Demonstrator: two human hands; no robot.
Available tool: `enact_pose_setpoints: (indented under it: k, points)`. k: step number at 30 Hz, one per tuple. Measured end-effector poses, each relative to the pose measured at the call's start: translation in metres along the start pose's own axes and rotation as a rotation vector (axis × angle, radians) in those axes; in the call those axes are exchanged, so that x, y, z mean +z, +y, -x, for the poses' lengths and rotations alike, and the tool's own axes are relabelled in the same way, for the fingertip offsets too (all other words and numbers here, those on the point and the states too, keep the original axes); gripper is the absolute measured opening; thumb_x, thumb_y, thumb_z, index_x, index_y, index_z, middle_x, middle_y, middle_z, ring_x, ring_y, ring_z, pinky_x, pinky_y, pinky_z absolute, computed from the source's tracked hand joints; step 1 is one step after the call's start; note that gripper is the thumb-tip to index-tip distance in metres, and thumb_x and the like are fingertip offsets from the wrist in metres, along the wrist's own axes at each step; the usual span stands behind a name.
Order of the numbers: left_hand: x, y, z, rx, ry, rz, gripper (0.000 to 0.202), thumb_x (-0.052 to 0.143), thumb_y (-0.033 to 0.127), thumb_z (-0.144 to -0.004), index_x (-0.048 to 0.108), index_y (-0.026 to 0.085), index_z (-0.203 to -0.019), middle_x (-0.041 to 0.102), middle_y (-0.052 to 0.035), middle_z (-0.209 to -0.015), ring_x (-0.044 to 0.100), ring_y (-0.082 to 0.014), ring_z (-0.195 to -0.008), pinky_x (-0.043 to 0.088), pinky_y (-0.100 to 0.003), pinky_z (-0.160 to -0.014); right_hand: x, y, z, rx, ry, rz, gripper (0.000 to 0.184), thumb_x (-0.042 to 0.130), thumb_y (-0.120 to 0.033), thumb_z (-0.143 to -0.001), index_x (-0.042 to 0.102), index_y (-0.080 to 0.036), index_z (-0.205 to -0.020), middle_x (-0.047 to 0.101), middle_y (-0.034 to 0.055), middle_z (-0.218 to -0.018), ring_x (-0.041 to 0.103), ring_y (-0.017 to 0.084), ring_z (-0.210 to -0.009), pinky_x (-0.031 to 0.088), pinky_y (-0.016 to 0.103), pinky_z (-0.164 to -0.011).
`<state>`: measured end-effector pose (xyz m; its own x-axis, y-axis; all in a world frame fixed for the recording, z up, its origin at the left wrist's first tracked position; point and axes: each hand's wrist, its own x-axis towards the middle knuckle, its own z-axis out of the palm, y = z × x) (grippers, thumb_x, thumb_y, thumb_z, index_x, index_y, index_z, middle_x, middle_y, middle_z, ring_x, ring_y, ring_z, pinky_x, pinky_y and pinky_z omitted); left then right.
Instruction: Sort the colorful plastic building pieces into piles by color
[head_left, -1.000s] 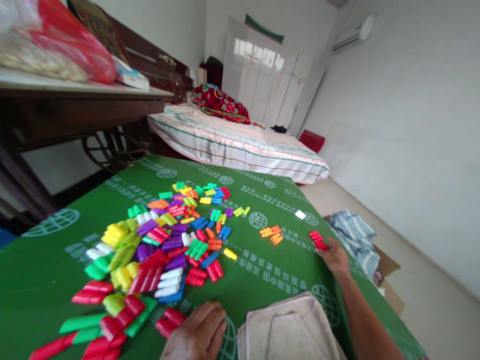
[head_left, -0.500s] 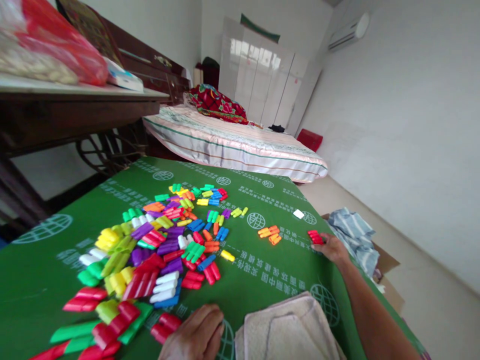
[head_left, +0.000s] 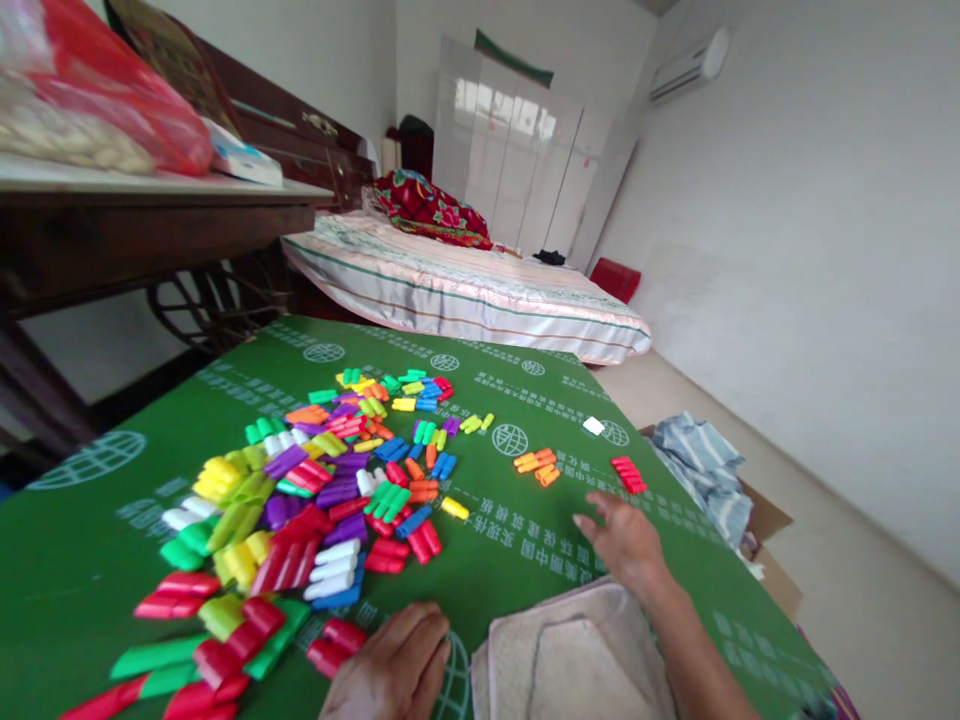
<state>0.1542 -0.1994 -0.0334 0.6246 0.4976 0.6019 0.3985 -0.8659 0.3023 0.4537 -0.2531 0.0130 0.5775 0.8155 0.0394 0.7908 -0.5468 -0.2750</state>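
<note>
My right hand [head_left: 624, 540] hovers over the green board [head_left: 510, 545], palm down, thumb and fingers apart, nothing in it. Just beyond it lies a short row of red plastic tube pieces [head_left: 628, 475]. To its left sit several orange tube pieces [head_left: 537, 465]. My left hand [head_left: 390, 662] rests low on the board, its fingers bent and pressed together; what is under them is hidden. Beside that hand are red tube pieces [head_left: 336, 646], partly covered by it. A large spread of colored tube pieces [head_left: 285, 568] covers the board's left half.
A folded beige cloth [head_left: 574, 655] lies at the front, by my right forearm. One white piece [head_left: 593, 426] sits near the far right edge. Beyond the board stand a bed [head_left: 465, 290] and a dark table [head_left: 165, 215]; a striped cloth [head_left: 697, 465] hangs over a carton at right.
My right hand has let go of the red tube pieces and moved left and nearer, its fingers opening. The red pieces stay on the board. My left hand remains in place.
</note>
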Motion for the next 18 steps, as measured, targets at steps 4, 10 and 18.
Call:
enact_pose_setpoints:
  k: [4,10,18]
  points:
    - [0.002,0.004,0.001,-0.039,-0.007,0.073,0.017,0.043,0.024,-0.088,0.060,0.022,-0.091,0.067,-0.0025,-0.086,0.065,-0.0118,-0.078,0.053,-0.017,-0.070,0.007,-0.059,0.027,-0.208,-0.055,-0.076,0.034,0.055,-0.035,-0.082,0.062,-0.022,-0.112,0.069,0.0065,-0.101,0.066,0.019,-0.084,0.047,0.028,-0.073]
    - [-0.011,0.022,-0.005,-0.144,-0.115,0.107,0.021,0.040,0.016,-0.087,0.058,0.019,-0.078,0.061,-0.0031,-0.076,0.061,-0.0126,-0.071,0.053,-0.021,-0.067,0.020,-0.115,0.050,-0.419,-0.131,-0.172,0.025,0.055,-0.032,-0.081,0.064,-0.024,-0.103,0.069,0.0040,-0.093,0.064,0.017,-0.077,0.044,0.025,-0.068]
    - [-0.014,0.027,-0.002,-0.170,-0.171,0.140,0.021,0.039,0.012,-0.085,0.059,0.017,-0.079,0.060,-0.0044,-0.078,0.058,-0.0137,-0.074,0.052,-0.023,-0.067,0.032,-0.151,0.057,-0.472,-0.159,-0.149,0.019,0.055,-0.029,-0.081,0.065,-0.024,-0.097,0.067,0.0034,-0.091,0.063,0.017,-0.076,0.043,0.025,-0.066]
